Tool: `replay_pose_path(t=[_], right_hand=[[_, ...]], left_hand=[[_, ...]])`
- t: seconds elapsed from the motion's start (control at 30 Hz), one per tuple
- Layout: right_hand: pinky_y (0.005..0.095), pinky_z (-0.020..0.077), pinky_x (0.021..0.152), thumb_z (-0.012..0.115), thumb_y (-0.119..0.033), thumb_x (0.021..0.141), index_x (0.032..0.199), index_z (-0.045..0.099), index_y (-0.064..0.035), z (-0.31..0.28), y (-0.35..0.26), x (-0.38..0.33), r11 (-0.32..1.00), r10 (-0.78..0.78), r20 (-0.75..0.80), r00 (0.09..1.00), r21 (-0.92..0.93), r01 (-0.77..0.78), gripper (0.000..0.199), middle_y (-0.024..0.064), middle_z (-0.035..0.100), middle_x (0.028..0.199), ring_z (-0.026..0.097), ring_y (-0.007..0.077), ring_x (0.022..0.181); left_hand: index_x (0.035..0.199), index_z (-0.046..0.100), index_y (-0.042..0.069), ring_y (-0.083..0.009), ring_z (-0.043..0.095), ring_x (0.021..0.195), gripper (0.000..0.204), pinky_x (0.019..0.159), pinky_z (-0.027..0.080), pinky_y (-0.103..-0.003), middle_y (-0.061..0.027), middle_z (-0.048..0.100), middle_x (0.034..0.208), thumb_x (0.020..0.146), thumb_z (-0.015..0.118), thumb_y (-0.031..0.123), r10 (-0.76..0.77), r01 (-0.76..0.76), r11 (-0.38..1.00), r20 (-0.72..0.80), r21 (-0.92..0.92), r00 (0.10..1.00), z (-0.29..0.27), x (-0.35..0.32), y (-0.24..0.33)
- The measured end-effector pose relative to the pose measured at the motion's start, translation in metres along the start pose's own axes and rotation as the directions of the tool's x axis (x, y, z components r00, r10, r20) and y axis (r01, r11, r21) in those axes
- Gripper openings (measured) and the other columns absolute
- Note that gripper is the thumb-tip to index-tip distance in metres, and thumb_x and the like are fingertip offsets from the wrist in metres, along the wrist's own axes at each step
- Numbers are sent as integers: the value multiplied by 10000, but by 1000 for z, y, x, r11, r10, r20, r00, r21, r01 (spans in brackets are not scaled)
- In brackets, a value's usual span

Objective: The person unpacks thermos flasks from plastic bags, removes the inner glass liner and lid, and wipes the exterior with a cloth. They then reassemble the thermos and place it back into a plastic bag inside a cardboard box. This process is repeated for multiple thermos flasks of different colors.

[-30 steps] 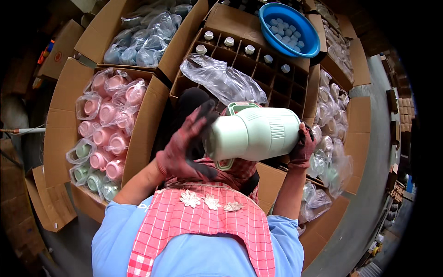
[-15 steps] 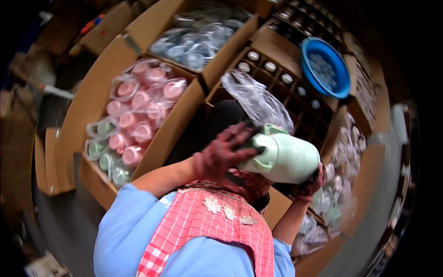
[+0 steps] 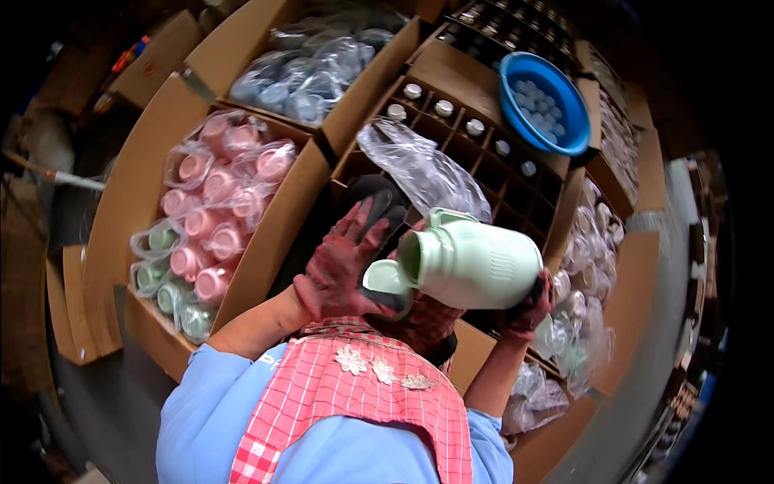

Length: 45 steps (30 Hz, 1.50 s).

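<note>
A mint-green thermos jug (image 3: 482, 264) lies tilted on its side in front of my apron, its mouth facing left. My right hand (image 3: 530, 305), in a red and black glove, is wrapped round the base end. At the mouth the green lid (image 3: 387, 278) hangs open, and the inside of the neck looks hollow. My left hand (image 3: 343, 262), gloved the same way, is open beside the lid with its fingers stretched out. Its thumb is close to the lid's lower edge; I cannot tell whether it touches. A green handle (image 3: 450, 216) shows on the jug's upper side.
Left stands a carton (image 3: 266, 278) of bagged pink and green jugs (image 3: 219, 181); behind it, bagged pale-blue ones (image 3: 310, 85). Ahead, a divided carton (image 3: 516, 181) holds silvery-topped bottles, a plastic bag (image 3: 423, 165) and a blue basin (image 3: 506, 89) of small white pieces. More bagged jugs (image 3: 576, 306) sit right.
The jug's lid has swung open, and its hollow mouth now shows. My left hand has moved left and down off the jug's mouth. My right hand keeps hold of the base.
</note>
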State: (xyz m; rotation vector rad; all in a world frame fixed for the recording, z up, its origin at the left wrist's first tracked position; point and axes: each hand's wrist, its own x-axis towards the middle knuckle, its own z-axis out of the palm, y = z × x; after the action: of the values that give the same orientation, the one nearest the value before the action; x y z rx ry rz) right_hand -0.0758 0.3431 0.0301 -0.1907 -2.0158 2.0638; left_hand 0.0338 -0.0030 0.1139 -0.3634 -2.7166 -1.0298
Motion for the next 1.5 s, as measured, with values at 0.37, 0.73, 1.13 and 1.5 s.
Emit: replay_pose_path(t=[0.37,0.73,1.13,1.5], right_hand=[[295,404,897,566,-350,866,1037,616,0,70,-55,12,897,-399,464,791,376,232,393,121,615,989,561,213,983],[323,425,872,550,-325,880,1003,601,-8,100,-53,41,774,-249,353,902,633,-34,344,60,599,974,562,177,956],[288,409,907,693,-292,775,1223,498,8,120,-27,60,803,147,521,841,434,-409,573,64,554,1161,506,138,1045],[407,424,929,733,20,595,837,545,-38,109,28,97,854,-486,250,838,-70,516,312,194,580,1150,526,380,1104]], left_hand=[[1244,456,-30,-254,498,1144,600,983,392,-385,-144,524,1221,752,541,304,-480,63,-103,105,-993,871,45,17,-65],[1218,481,-51,-221,550,1057,683,951,413,-364,-122,570,1154,706,743,318,-441,-46,494,-295,-868,848,18,41,-79],[1192,492,-73,-237,549,1052,739,934,422,-356,-137,566,1150,702,759,412,-309,1,740,-339,-673,888,30,93,-80],[1187,537,75,-221,575,998,394,879,453,-331,-83,600,1117,911,492,352,-576,314,-46,282,-948,767,87,156,-213]])
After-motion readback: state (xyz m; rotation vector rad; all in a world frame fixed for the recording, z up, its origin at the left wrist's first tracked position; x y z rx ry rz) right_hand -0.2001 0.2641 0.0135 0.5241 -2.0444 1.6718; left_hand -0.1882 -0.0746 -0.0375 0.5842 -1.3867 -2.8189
